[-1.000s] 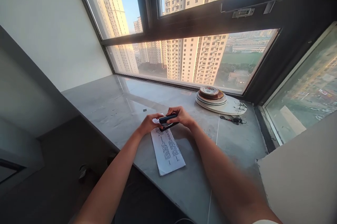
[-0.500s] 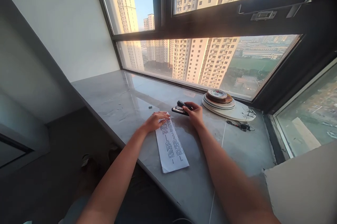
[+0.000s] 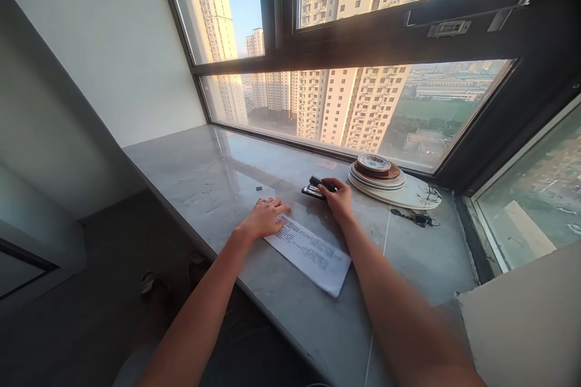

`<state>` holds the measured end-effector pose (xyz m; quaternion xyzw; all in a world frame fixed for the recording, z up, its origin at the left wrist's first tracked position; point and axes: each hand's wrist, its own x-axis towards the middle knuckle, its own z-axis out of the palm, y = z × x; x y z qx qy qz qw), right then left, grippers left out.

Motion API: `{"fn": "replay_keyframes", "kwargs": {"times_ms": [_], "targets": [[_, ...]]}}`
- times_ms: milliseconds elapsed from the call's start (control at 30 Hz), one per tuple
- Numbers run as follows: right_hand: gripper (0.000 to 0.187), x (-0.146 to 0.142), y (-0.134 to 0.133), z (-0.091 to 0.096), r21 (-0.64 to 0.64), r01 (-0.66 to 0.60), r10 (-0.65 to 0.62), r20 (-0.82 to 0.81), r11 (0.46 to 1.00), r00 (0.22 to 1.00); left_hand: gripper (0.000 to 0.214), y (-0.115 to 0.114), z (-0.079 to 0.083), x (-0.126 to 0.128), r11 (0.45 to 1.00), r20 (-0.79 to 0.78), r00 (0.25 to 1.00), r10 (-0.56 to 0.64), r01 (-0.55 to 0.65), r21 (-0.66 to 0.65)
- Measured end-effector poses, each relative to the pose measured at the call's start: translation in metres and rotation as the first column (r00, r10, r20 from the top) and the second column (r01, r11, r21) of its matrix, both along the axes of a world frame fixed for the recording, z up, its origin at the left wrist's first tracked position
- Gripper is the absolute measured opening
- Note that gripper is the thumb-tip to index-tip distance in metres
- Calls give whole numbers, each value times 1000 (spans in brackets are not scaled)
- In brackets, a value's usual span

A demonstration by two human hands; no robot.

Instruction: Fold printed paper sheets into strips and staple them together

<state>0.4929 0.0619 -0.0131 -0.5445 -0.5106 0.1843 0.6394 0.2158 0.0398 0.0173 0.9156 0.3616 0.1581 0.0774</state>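
Observation:
My left hand is over the far left end of a folded sheet of printed paper. Its thumb lies on the print, the other fingers are a little spread past the edge, and the hand hides that end. The paper slants down to the right, its near end beside my right forearm. Beyond it, my right hand grips a black stapler by its back part, just above the sill. The stapler's front end points left, with a gap between its upper and lower arms.
The grey marble sill runs below a dark-framed window. A small dark piece lies on it. Stacked plates stand at the right, with a round dial on top. A bunch of keys lies in front.
The paper has swung round, its near end moving right towards my right forearm. My left hand has shifted slightly nearer me with its end. The stapler has moved slightly right.

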Motion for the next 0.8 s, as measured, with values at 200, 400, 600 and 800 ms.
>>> {"fn": "replay_keyframes", "kwargs": {"times_ms": [200, 400, 600, 800], "targets": [[30, 6, 2, -1, -11, 100, -100, -24, 995, 995, 36, -9, 3, -32, 972, -19, 987, 159, -160, -174], [29, 6, 3, -4, -27, 81, -80, 36, 996, 996, 62, -20, -8, -71, 936, -42, 976, 212, -216, -277], [28, 4, 2, -3, -32, 49, -46, 90, 998, 995, 43, -39, -1, -46, 962, 65, 964, 257, -249, -111], [29, 0, -1, 4, -41, 31, -27, 97, 999, 995, 65, -43, -26, 1, 987, 9, 990, 144, -143, -75]]}}
